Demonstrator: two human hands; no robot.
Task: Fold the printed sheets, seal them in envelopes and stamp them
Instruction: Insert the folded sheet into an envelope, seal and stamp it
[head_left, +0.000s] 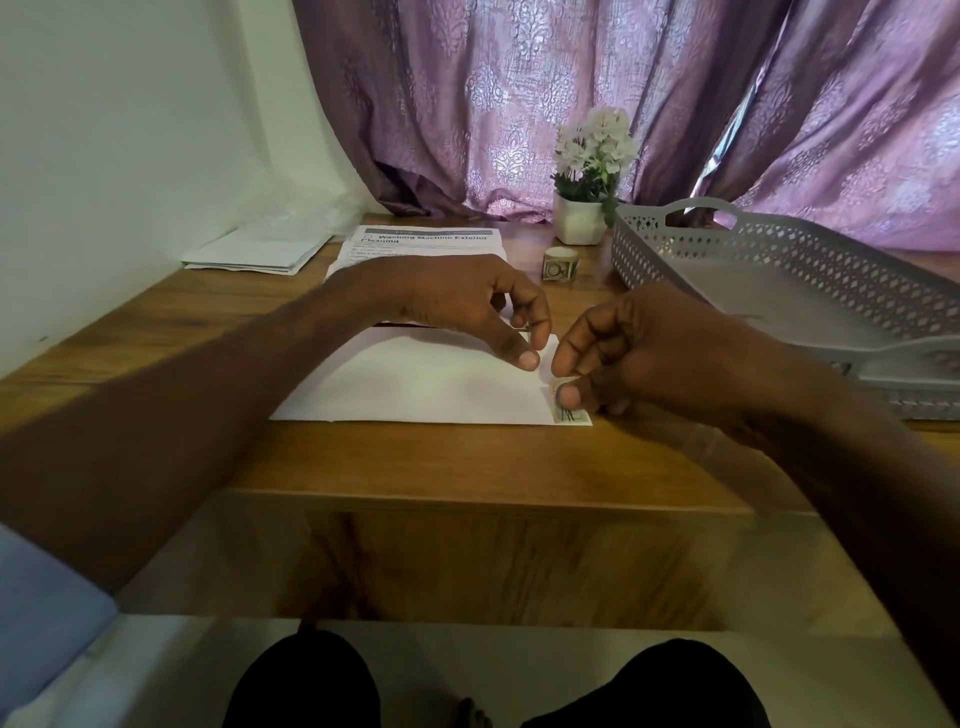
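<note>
a white envelope lies flat near the front edge of the wooden desk. at its near right corner sits a stamp, and the right hand pinches it there, thumb on top and fingers curled, pressing it to the corner. just left of it the left hand rests on the envelope's right part, thumb and forefinger tips pressing the paper, the other fingers loosely bent and holding nothing. behind the left hand lies a printed sheet headed "washing machine exterior cleaning". to its left is a stack of white envelopes against the wall; to its right a roll of stamps. a grey perforated tray stands at the right. farthest back, a potted white flower stands before a purple curtain.
</note>
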